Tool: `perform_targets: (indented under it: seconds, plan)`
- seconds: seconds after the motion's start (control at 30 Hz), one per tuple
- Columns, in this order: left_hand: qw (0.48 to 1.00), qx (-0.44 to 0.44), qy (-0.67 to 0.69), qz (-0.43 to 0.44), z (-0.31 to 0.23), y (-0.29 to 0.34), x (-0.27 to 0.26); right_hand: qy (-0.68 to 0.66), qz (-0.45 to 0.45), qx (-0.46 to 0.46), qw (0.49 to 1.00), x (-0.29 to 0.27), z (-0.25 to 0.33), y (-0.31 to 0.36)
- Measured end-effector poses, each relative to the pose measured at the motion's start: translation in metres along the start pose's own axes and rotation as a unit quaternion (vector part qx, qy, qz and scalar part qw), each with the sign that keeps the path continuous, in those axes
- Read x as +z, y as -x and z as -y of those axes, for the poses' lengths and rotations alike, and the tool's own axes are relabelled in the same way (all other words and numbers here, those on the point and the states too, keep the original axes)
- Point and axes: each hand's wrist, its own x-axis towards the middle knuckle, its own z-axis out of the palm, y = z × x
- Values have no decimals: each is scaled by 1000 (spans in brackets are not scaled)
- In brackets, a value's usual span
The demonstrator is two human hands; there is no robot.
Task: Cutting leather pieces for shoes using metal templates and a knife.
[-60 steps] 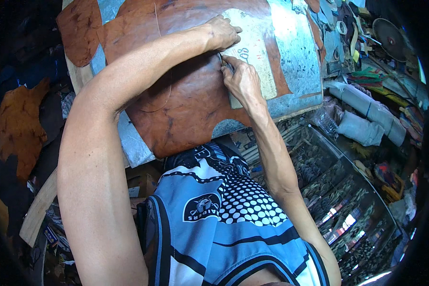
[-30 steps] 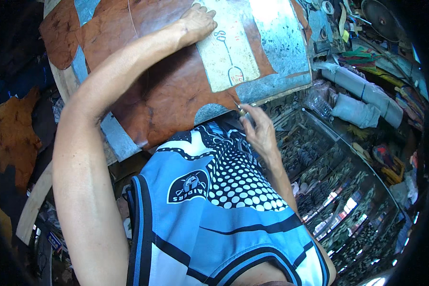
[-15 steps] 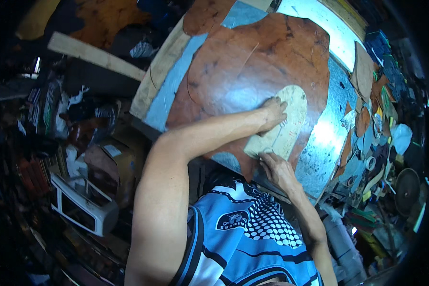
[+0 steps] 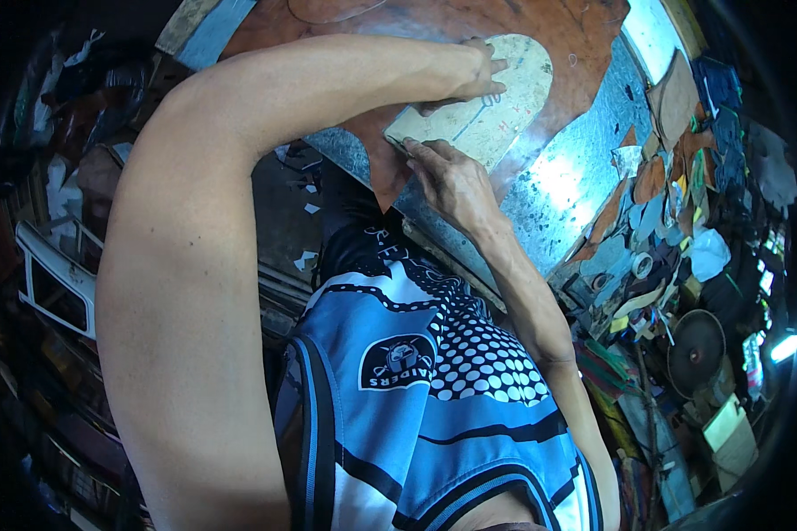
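Note:
A cream, tongue-shaped template [image 4: 496,111] with a rounded far end and pen marks lies flat on a reddish-brown piece of leather [image 4: 584,26]. My left hand [image 4: 471,78] presses on the template's left side, fingers spread over its surface. At the template's near left corner is my right hand [image 4: 456,181], its thumb and fingers pinched together by the edge. Whatever those fingers hold is too small to make out. One pointed flap of the leather hangs over the table's near edge.
Under the leather is a shiny metal sheet [image 4: 553,177] on the table. To the right lies a heap of leather and cloth scraps, with a tape roll [image 4: 642,264], a white plastic bag [image 4: 709,254] and a round dark disc [image 4: 697,354]. A white frame [image 4: 58,279] stands at left.
The view has shifted, so table, template and hands sit higher in the picture. My left hand still presses the template; my right hand's fingers are now at its near left corner.

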Motion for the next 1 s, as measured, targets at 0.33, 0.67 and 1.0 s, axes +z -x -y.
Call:
perform_targets:
  seconds: [0.33, 0.67, 1.0]
  plan:
    - [987, 92, -113, -61, -4, 15, -50, 34, -1, -7, 999, 11, -4, -4]
    - [968, 129, -116, -182, 7, 8, -6, 41, -4, 36, 998, 14, 9, -5]
    - [932, 169, -119, -296, 12, 7, 16, 87, 27, 23, 996, -4, -8, 19]
